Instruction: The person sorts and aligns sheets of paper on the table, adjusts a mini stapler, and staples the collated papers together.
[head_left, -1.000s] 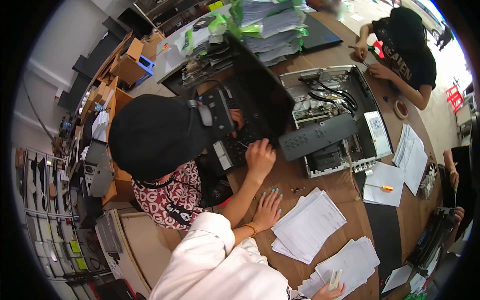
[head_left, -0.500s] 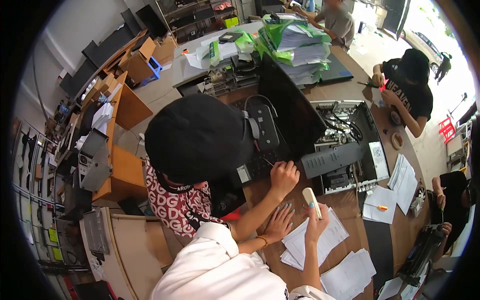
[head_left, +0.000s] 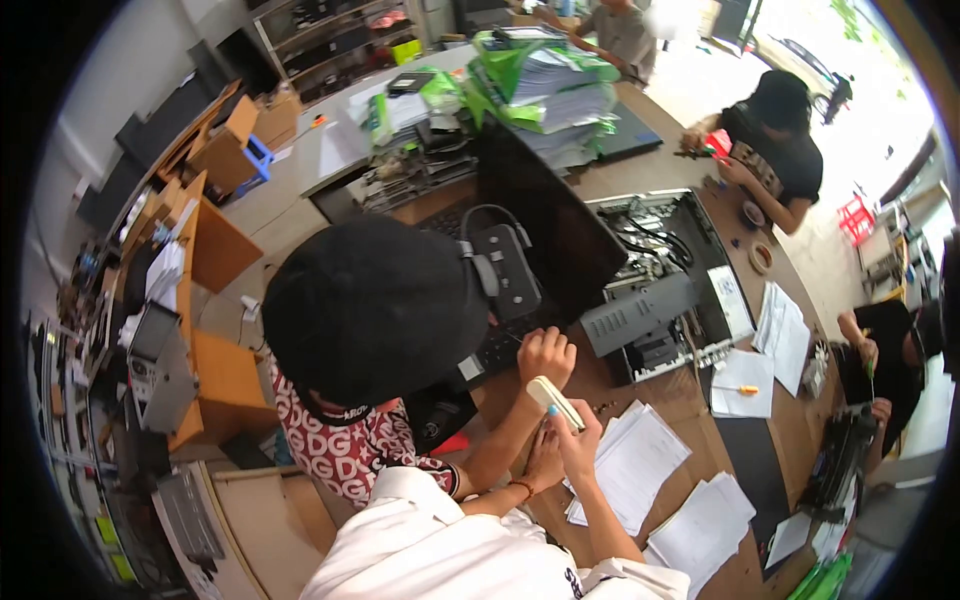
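Note:
My right hand (head_left: pixel 582 440) is closed around a slim cream-coloured object (head_left: pixel 556 402), held up over the table; its exact kind is unclear. The thumb, with a blue nail, lies along it. My left hand (head_left: pixel 543 462), an orange bead bracelet at its wrist, rests low by the table edge behind my right hand. Its fingers are partly hidden but look stretched out. Loose printed sheets (head_left: pixel 635 470) lie just right of my hands. Close ahead is the hand (head_left: pixel 547 358) of a person in a black cap (head_left: pixel 365 300), near a black keyboard (head_left: pixel 497 345).
An opened computer case (head_left: pixel 722 300) stands beyond my hands, beside a dark screen (head_left: pixel 550 205). Paper stacks in green wrapping (head_left: pixel 545 90) rise at the back. A screwdriver (head_left: pixel 747 390) lies on paper at right. Other people work at right with tools.
My right hand has come left and tilted the cream object, now partly covering my left hand. The whole view has shifted slightly. The capped person's hand stays near the keyboard.

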